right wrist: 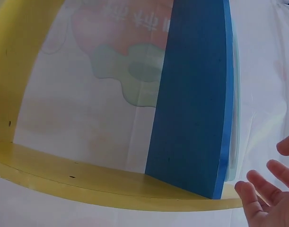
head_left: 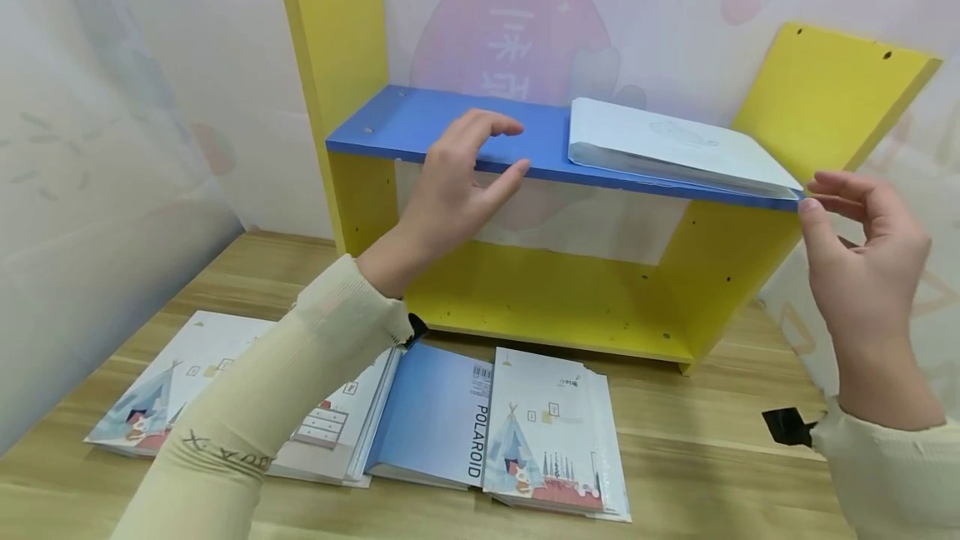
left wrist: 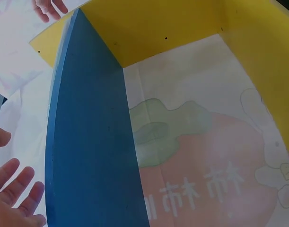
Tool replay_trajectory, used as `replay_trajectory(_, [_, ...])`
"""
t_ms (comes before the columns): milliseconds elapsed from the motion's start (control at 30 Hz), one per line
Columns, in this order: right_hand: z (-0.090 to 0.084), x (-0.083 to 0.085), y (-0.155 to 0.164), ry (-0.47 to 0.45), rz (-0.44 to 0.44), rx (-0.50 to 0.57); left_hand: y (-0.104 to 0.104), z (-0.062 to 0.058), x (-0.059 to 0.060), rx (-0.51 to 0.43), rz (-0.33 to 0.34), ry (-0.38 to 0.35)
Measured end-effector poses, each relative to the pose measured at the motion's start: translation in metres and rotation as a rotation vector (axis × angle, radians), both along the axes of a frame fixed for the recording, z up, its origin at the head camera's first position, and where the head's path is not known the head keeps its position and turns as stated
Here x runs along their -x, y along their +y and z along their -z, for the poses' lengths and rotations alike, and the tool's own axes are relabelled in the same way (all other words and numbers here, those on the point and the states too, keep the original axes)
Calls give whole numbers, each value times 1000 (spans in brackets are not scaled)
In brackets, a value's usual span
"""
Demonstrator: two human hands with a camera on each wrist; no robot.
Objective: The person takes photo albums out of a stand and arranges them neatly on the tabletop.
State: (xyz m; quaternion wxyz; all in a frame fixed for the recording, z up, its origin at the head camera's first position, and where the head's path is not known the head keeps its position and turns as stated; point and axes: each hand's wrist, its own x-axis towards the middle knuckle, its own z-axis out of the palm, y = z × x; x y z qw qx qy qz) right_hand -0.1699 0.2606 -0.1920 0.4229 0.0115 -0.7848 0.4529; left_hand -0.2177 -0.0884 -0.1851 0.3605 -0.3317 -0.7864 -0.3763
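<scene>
A white album (head_left: 652, 136) lies flat on the right part of the blue shelf board (head_left: 472, 119), its page edges facing me. My left hand (head_left: 453, 182) hovers at the board's front edge, left of the album, thumb and fingers spread apart with nothing between them. Beside the album's right front corner is my right hand (head_left: 870, 252), its fingers loosely bent; whether the fingertips touch the corner cannot be told. In the right wrist view, the right fingers (right wrist: 272, 194) appear spread near the board's end. The left wrist view has the left fingers (left wrist: 16, 189) apart from the board.
The blue board spans two yellow side panels (head_left: 337, 48) above a yellow bottom board (head_left: 540, 290). On the wooden table (head_left: 697, 440) in front lie a blue album marked POLAROID (head_left: 427, 415) and several white illustrated albums (head_left: 551, 432). A printed cloth (head_left: 135, 107) hangs behind.
</scene>
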Motion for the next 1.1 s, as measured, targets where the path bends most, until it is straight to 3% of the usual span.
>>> replay_trajectory(333, [-10,10,0,-219,65,-118,12,-8,13,55,-37,-128])
replay_trajectory(533, [-14,12,3,-283,62,-165,23,-12,18,115,-78,-215])
replay_trajectory(767, [-15,14,3,-324,27,-185,36,-16,20,124,-100,-285])
replay_trajectory(1100, [-16,17,1,-369,7,-173,49,-22,20,263,-259,-372])
